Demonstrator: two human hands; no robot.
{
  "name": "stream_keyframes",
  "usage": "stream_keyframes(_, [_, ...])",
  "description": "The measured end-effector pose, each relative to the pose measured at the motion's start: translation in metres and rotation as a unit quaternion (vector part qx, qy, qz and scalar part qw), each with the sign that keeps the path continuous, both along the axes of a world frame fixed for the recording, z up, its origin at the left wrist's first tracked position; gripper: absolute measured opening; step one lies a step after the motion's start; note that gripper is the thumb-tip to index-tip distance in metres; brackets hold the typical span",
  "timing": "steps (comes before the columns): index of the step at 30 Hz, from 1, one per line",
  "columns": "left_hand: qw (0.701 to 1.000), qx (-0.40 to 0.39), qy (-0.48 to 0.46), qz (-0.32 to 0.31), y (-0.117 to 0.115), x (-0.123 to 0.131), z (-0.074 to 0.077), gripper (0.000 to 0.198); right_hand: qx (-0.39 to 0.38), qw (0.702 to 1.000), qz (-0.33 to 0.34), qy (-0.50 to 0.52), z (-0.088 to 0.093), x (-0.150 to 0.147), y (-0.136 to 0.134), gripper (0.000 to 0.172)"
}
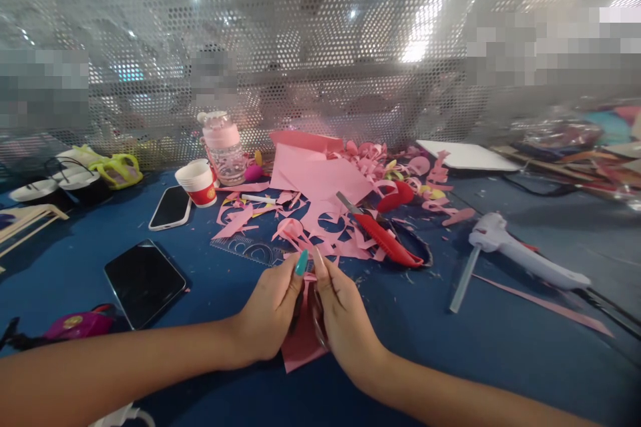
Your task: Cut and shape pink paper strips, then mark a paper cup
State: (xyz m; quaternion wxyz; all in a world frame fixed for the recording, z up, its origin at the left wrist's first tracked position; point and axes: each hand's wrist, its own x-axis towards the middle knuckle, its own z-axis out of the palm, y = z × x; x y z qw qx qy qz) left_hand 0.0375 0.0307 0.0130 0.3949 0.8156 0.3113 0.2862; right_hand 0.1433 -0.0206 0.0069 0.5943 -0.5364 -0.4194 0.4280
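My left hand [270, 313] and my right hand [343, 320] meet at the middle of the blue table, thumbs pointing away from me. Both are closed on a pink paper piece [300, 347] that lies under and between them. Just beyond my fingertips lie pink paper scraps [305, 230] and a cutting mat corner [250, 250]. A red utility knife [380, 237] lies a little to the right of the scraps, apart from both hands.
A white glue gun [521, 253] lies right. Two phones [144, 281] [171, 207], a paper cup [197, 183] and a pink bottle [224, 147] stand left of centre. Pink sheets [315, 173] pile at the back before a perforated metal screen [320, 47].
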Motion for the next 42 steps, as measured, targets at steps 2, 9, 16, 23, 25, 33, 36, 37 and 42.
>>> stream_keyframes(2, [1.000,0.001,-0.003,-0.001,0.0007,0.0003,-0.0006,0.030,0.003,1.000,-0.003,-0.004,-0.0002,-0.0001,0.0005,0.030])
stream_keyframes(9, [1.000,0.010,-0.013,-0.020,0.0005,-0.0019,-0.0013,0.028,-0.001,1.000,-0.013,-0.015,0.0000,-0.0014,0.0006,0.030])
stream_keyframes(16, [1.000,0.012,-0.007,-0.013,0.0008,-0.0005,-0.0011,0.030,0.005,1.000,-0.006,-0.013,0.0002,-0.0011,-0.0002,0.028])
stream_keyframes(23, [1.000,0.018,-0.001,-0.015,0.0001,-0.0012,-0.0012,0.030,-0.002,1.000,0.001,-0.003,-0.0003,-0.0021,-0.0007,0.031])
stream_keyframes(25, [1.000,0.018,-0.002,-0.021,0.0000,-0.0015,-0.0016,0.030,-0.010,1.000,-0.001,-0.012,-0.0012,-0.0022,-0.0011,0.032])
stream_keyframes(33, [0.999,0.040,0.000,-0.031,0.0011,-0.0021,-0.0018,0.030,0.006,0.998,-0.010,-0.061,-0.0007,-0.0025,-0.0039,0.032])
stream_keyframes(36, [0.998,0.040,-0.019,-0.044,0.0008,-0.0027,-0.0004,0.029,0.012,0.996,-0.007,-0.083,0.0000,-0.0028,-0.0054,0.034])
stream_keyframes(37, [0.998,0.039,-0.022,-0.048,0.0007,-0.0031,-0.0001,0.029,0.014,0.996,-0.005,-0.088,0.0001,-0.0029,-0.0059,0.034])
stream_keyframes(42, [0.996,0.048,-0.026,-0.065,0.0002,-0.0057,-0.0006,0.028,0.060,0.990,-0.017,-0.128,0.0000,-0.0030,-0.0064,0.033])
